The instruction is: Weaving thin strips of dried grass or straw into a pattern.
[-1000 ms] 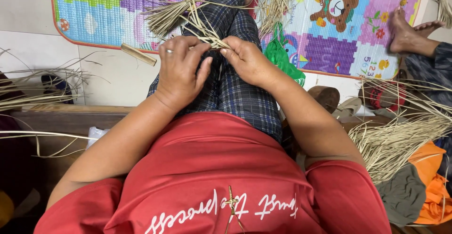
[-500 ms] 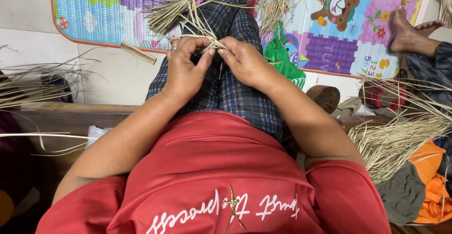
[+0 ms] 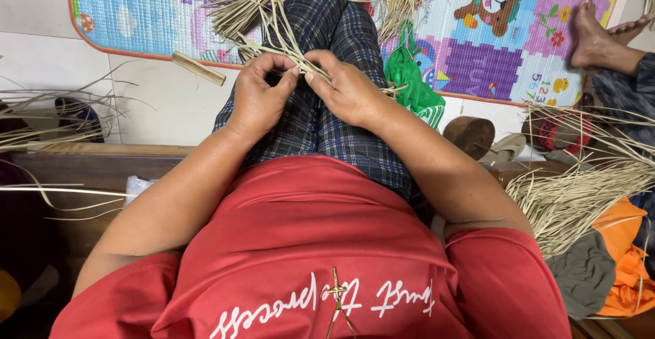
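Over my lap, on my dark plaid trousers (image 3: 327, 127), both hands pinch thin dry straw strips (image 3: 286, 35). My left hand (image 3: 258, 96) curls its fingers round the strips from the left. From the right, my right hand (image 3: 348, 90) meets it, fingertips almost touching. The strips fan out past my knees toward a bundle of pale straw (image 3: 239, 8) lying on the colourful play mat (image 3: 491, 45). A red shirt (image 3: 307, 257) fills the lower part of the view.
A green plastic bag (image 3: 409, 83) lies beside my right knee. A heap of straw (image 3: 573, 195) sits at the right over orange and grey cloth (image 3: 614, 264). Another person's bare foot (image 3: 600, 38) rests on the mat. A wooden stick (image 3: 198, 68) lies left, with loose straws (image 3: 48, 117) beyond.
Both hands have drawn closer together on the strips. My left hand turned from palm-down and flat to fingers curled and pinching at the strips.
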